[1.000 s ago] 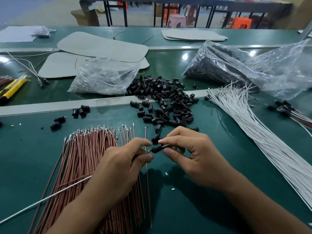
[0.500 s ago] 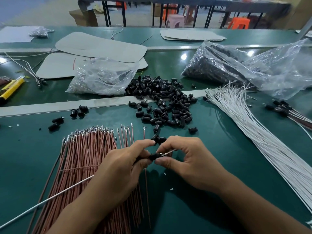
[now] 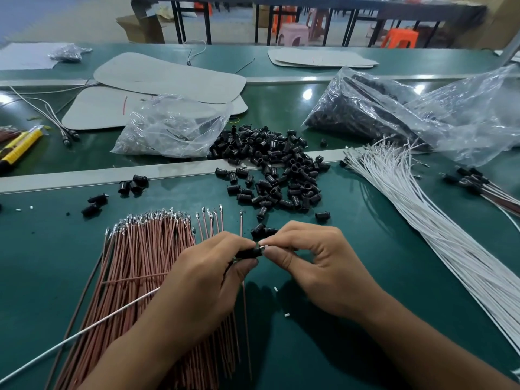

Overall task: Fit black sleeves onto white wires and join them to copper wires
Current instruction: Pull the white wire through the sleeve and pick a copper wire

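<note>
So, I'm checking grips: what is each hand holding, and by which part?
Left hand pinches the black sleeve round its body; right hand pinches the metal tip poking from it.

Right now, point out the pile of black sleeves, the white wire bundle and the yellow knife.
pile of black sleeves (image 3: 281,164), head view, middle of the heap.
white wire bundle (image 3: 439,235), head view, mid-length of the strands.
yellow knife (image 3: 24,144), head view, its yellow body.

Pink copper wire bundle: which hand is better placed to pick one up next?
Probably left: the left hand sits directly above the pink copper wire bundle; the right hand lies beside it.
</note>
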`<state>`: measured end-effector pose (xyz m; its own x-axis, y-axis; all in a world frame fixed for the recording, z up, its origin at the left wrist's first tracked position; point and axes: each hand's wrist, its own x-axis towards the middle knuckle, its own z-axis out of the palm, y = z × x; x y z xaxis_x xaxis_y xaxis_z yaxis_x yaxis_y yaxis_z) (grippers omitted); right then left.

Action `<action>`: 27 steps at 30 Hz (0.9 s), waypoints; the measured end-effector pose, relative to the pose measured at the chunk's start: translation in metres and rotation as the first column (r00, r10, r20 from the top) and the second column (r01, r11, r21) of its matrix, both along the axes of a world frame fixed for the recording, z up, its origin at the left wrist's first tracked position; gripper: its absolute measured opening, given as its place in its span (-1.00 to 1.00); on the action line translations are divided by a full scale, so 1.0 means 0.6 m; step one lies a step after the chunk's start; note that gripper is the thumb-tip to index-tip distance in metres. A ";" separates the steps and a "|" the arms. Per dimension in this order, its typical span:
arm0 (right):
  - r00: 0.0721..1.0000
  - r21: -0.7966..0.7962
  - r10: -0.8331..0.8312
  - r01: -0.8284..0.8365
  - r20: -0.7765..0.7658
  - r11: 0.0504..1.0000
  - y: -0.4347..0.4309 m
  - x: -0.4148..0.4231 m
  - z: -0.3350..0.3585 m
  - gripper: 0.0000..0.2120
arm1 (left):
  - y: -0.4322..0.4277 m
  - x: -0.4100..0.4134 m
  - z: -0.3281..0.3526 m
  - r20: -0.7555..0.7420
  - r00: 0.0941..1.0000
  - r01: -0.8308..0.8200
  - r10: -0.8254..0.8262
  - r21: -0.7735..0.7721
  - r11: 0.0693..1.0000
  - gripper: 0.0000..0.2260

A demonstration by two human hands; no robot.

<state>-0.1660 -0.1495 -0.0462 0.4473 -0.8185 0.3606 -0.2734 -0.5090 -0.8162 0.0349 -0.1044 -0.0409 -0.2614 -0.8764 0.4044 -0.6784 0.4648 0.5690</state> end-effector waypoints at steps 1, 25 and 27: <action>1.000 0.011 -0.020 0.020 0.018 1.000 -0.001 -0.002 0.001 -0.90 | 0.000 0.002 0.000 0.015 1.000 -0.012 0.012 0.007 1.000 -0.84; 0.998 0.206 -0.027 0.037 -0.053 0.978 -0.010 -0.023 0.016 -0.76 | 0.001 0.008 0.005 0.061 0.995 -0.074 0.073 0.004 0.997 -0.73; 0.994 0.124 -0.008 0.021 -0.106 0.992 -0.009 -0.022 0.019 -0.76 | 0.001 0.009 0.004 0.063 0.995 -0.073 0.073 -0.001 0.997 -0.74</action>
<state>-0.1789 -0.1546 -0.0347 0.4653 -0.8607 0.2065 -0.3678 -0.4002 -0.8394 0.0406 -0.1039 -0.0383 -0.2215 -0.8945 0.3882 -0.7447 0.4122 0.5248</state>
